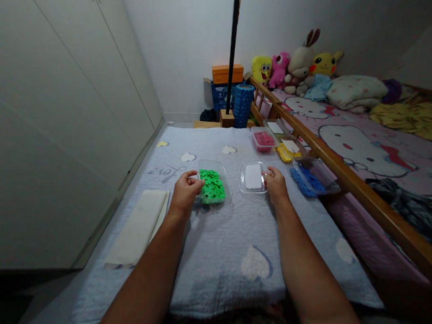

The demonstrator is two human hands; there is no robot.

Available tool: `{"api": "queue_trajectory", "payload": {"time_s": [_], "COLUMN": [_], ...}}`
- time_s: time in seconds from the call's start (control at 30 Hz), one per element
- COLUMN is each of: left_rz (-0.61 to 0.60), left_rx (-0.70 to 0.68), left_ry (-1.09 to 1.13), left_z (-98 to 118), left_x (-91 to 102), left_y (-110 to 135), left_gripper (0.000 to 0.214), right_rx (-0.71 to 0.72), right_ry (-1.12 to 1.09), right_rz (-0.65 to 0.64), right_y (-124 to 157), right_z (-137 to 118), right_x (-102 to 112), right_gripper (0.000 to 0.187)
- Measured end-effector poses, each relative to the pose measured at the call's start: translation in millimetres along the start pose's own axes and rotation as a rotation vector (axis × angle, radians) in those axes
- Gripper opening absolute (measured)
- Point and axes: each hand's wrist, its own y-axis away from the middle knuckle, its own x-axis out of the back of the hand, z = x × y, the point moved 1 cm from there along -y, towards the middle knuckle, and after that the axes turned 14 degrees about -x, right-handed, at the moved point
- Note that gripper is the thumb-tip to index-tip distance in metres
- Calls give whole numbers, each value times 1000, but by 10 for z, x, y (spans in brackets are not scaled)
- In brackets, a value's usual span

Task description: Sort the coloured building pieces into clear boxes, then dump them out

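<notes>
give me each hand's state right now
Left hand: closed, holding the clear tub of green pieces by its edge.
Right hand: closed, holding the white-labelled clear lid.

Open lane running up the worktop (223,257)
A gap is lying between the green-filled container (227,180) and clear lid (243,181); rightward, the blue-filled container (312,192) and wooden bed rail (401,230) are blocking the way.

Plush toys (299,63) on the bed (411,134); orange box (222,74) nearby.
</notes>
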Motion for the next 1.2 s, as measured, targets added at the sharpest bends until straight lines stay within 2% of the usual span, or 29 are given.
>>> {"api": "queue_trajectory", "payload": {"time_s": [0.1, 0.2, 0.33, 0.43, 0.57, 0.73, 1.03, 1.2], "left_rz": [-20, -7, 1, -50, -144, -249, -481, -616], "left_rx": [-4, -63, -190, -249, -297, -370, -483, -643], "left_ry": [-21, -132, -518, -871, -1169, -1334, -1467, -1465], "left_z": [48, 116, 244, 335, 393, 384, 460, 376], "left_x": [56, 113, 164, 121, -50, -293, -693, -941], "left_y": [-42, -105, -218, -288, -343, -368, -191, 24], "left_gripper": [55, 52, 47, 49, 52, 50, 30, 29], "right_rx": [77, 158, 180, 179, 154, 145, 120, 133], "right_ry": [110, 225, 321, 363, 402, 410, 372, 332], "right_rz": [42, 116, 176, 206, 212, 204, 174, 192], "right_y": [-26, -36, 2, 59, 118, 138, 119, 77], "right_z": [8, 12, -9, -56, -116, -137, -106, -85], "right_x": [13, 25, 14, 2, 3, 10, 20, 39], "right_gripper": [55, 52, 51, 51, 50, 46, 43, 40]}}
